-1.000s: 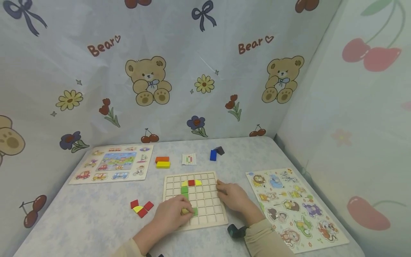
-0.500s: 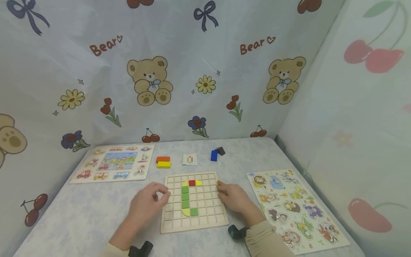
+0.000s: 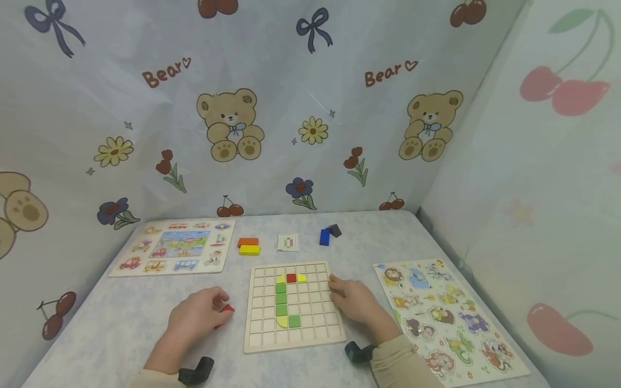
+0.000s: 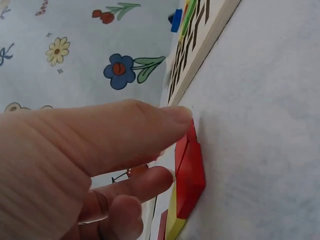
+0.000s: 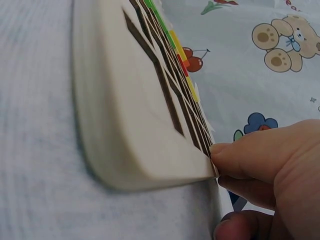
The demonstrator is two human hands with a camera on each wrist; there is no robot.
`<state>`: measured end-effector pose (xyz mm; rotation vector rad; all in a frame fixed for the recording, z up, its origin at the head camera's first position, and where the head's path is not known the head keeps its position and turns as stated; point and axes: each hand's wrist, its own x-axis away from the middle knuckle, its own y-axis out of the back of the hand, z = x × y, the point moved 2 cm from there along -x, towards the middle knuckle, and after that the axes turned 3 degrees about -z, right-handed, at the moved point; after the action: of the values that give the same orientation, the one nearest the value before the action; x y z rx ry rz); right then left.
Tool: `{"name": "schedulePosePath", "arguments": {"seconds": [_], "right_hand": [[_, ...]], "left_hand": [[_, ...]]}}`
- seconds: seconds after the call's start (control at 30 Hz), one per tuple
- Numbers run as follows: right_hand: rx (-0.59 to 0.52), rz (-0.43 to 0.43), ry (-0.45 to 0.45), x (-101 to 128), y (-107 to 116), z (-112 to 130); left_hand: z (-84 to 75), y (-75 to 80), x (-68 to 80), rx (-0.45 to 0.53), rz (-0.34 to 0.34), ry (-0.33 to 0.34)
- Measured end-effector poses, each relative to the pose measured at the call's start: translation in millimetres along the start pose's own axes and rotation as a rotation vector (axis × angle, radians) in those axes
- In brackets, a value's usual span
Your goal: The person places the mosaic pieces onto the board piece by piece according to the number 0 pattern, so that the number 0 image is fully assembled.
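A wooden grid board (image 3: 315, 334) lies flat in the head view's middle. Green squares (image 3: 281, 299), a red square (image 3: 291, 278) and yellow rounded pieces (image 3: 282, 321) sit in its cells. Left of the board my left hand (image 3: 196, 313) pinches a red square block (image 3: 227, 309) at table level. In the left wrist view the thumb lies against this piece, with another red block (image 4: 190, 175) and a yellow piece (image 4: 173, 220) close by; the index fingertip is hidden. My right hand (image 3: 356, 302) grips the board's right edge, thumb on top.
Behind the board are orange (image 3: 248, 242) and yellow blocks (image 3: 249, 250), a small printed pattern card (image 3: 288, 242), and blue (image 3: 324, 237) and dark blocks (image 3: 335, 230). A vehicle puzzle (image 3: 170, 264) lies back left, an animal puzzle (image 3: 451, 323) at right.
My left hand has let go of a yellow rounded piece beside the lower green square and moved left off the board to the red blocks. The right hand stays at the board's edge.
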<state>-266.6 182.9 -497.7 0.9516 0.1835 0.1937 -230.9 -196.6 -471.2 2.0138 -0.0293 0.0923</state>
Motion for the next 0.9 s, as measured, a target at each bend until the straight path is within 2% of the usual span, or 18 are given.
{"name": "schedulePosePath", "arguments": {"seconds": [0.3, 0.47, 0.6, 0.77, 0.9], "right_hand": [[0.013, 0.003, 0.010, 0, 0, -1], [0.009, 0.007, -0.001, 0, -1, 1], [0.011, 0.016, -0.003, -1, -3, 1], [0.026, 0.018, -0.019, -1, -2, 0], [0.020, 0.016, -0.028, -2, -1, -1]], "left_hand": [[-3.7, -8.3, -2.5, -0.018, -0.017, -0.008], [-11.7, -9.6, -4.7, 0.040, -0.031, -0.004], [-32.2, -11.7, -6.0, 0.104, -0.038, -0.058], [-71.4, -19.3, -10.4, 0.154, -0.023, -0.206], [-100.1, -31.6, -24.5, 0.153, -0.007, -0.314]]}}
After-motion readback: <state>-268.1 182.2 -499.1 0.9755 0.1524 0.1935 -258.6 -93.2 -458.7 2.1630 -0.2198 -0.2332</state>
